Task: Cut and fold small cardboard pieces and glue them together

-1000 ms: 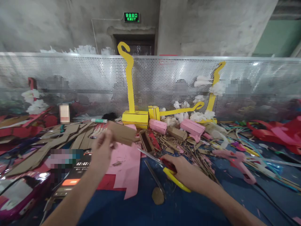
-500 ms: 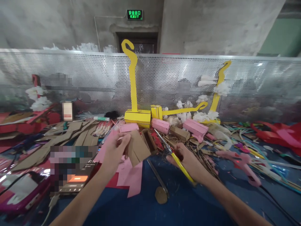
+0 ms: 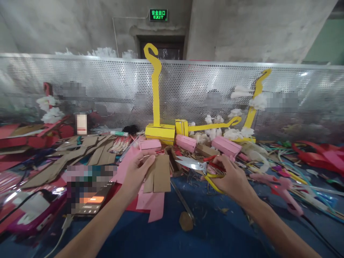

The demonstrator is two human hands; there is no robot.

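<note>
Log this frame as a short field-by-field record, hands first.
Left hand: holds brown cardboard
Right hand: holds scissors with red and yellow handles
Scissors: tips toward the cardboard, not touching it
Blue surface, front: metal strip, small brown disc
Right side: pink glue gun
Behind: upright yellow hook on yellow box
Backdrop: perforated metal screen, lit green exit sign

**Bare hands, bare forearms**

The person's left hand [image 3: 137,171] and right hand [image 3: 232,175] are uncovered, and so are the left forearm [image 3: 107,211] and the right forearm [image 3: 274,223], which show plain skin all the way to the picture's lower edge. Both forearms are slim and smooth in outline, narrowest at the wrist and broadening gently toward the elbow. The hands look slender, with a rounded thumb [image 3: 148,163] on the left one. The nails are too small to tell. Any clothing higher up lies out of view.
</note>
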